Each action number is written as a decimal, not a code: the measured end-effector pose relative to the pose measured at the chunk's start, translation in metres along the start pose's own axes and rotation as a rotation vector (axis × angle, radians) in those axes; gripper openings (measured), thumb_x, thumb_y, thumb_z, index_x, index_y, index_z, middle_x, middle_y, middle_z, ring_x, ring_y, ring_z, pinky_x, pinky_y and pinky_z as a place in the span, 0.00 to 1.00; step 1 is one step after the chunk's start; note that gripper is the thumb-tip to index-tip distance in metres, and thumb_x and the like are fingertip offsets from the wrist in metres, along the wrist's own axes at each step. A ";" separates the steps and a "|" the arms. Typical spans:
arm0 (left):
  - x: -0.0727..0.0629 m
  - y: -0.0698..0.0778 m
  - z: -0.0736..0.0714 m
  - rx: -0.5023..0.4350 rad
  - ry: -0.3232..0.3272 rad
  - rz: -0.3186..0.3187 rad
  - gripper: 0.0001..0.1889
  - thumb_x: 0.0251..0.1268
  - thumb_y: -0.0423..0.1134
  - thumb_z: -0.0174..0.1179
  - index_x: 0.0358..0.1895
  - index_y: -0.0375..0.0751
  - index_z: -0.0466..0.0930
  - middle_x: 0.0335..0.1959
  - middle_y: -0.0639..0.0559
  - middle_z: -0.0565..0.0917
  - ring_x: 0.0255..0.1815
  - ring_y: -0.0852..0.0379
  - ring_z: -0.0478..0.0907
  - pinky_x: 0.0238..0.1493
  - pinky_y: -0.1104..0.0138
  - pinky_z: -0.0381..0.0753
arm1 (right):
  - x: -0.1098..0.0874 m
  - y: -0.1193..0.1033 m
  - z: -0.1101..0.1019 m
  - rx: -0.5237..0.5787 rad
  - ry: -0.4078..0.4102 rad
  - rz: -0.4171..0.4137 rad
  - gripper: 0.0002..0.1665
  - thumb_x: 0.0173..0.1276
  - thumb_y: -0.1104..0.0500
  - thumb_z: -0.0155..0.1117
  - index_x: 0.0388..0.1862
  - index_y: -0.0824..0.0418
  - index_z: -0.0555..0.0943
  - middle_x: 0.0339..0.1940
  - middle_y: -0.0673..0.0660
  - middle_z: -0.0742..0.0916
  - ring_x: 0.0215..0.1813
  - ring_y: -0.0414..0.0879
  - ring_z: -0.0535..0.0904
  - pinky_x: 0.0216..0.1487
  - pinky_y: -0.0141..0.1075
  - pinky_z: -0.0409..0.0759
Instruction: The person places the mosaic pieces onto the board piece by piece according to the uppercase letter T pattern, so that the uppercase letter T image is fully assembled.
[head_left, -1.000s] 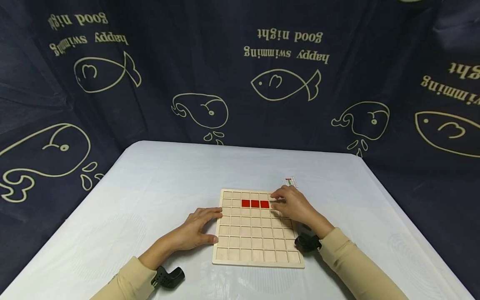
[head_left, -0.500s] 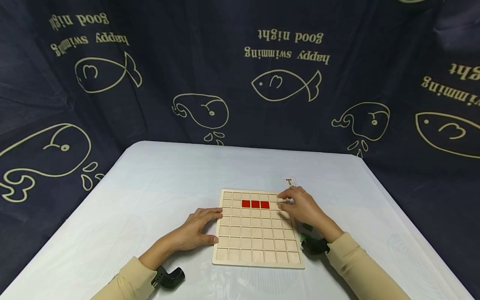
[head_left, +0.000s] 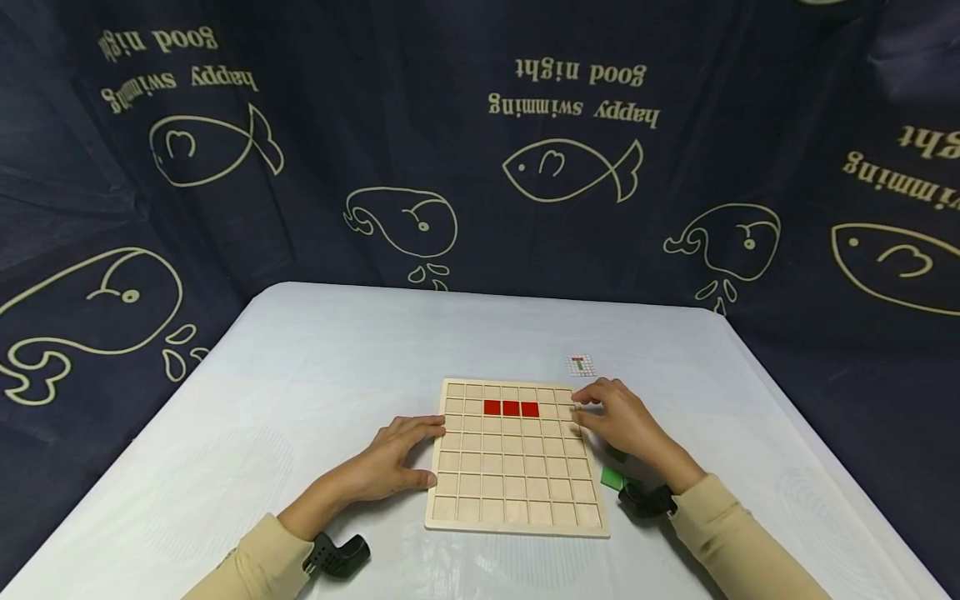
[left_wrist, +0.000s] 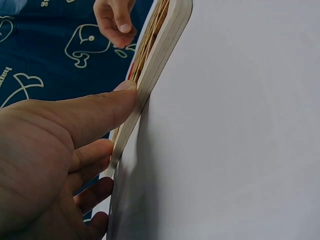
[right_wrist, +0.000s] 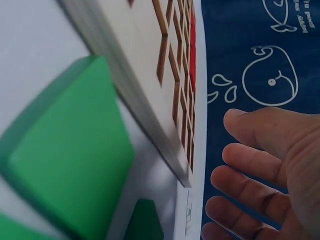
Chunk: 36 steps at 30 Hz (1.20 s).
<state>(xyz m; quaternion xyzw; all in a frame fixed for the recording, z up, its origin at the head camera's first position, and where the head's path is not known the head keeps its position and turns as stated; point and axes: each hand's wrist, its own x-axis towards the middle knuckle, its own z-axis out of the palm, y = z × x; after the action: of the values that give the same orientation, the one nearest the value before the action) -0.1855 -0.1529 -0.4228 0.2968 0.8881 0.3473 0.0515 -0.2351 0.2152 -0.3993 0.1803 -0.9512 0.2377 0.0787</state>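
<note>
A wooden grid board point(head_left: 513, 483) lies flat on the table. Three red square tiles point(head_left: 511, 408) sit side by side in its second row from the far edge. My left hand point(head_left: 393, 462) touches the board's left edge with thumb and fingertips, fingers relaxed and spread; its thumb point(left_wrist: 107, 107) reaches the rim in the left wrist view. Over the board's right edge, near the far corner, hovers my right hand point(head_left: 618, 421), fingers loosely bent and nothing between them. Green square tiles point(head_left: 612, 477) lie beside the board's right edge, partly hidden under that forearm. One green tile point(right_wrist: 70, 150) looms large in the right wrist view.
A small printed card point(head_left: 581, 365) with a red and green pattern on a grid lies just beyond the board's far right corner. The white-covered table point(head_left: 360, 342) ends at a dark blue cloth point(head_left: 465, 233) with fish and whale drawings.
My right hand has drawn back to the right from beside the red tiles, leaving go of a thin dark-edged piece seen earlier. More green tiles and the card now show. My left hand stays put.
</note>
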 end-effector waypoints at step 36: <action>0.000 0.000 0.000 0.005 0.002 -0.002 0.33 0.54 0.47 0.67 0.64 0.41 0.69 0.71 0.47 0.64 0.70 0.44 0.59 0.64 0.43 0.55 | -0.040 0.020 -0.009 -0.077 0.037 0.031 0.14 0.54 0.57 0.72 0.40 0.58 0.84 0.36 0.50 0.84 0.41 0.43 0.73 0.39 0.38 0.71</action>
<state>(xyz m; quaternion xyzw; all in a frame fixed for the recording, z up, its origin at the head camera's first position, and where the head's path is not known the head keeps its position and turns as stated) -0.1853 -0.1531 -0.4233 0.2959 0.8892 0.3454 0.0502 -0.2052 0.2489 -0.4092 0.1578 -0.9607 0.2054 0.0993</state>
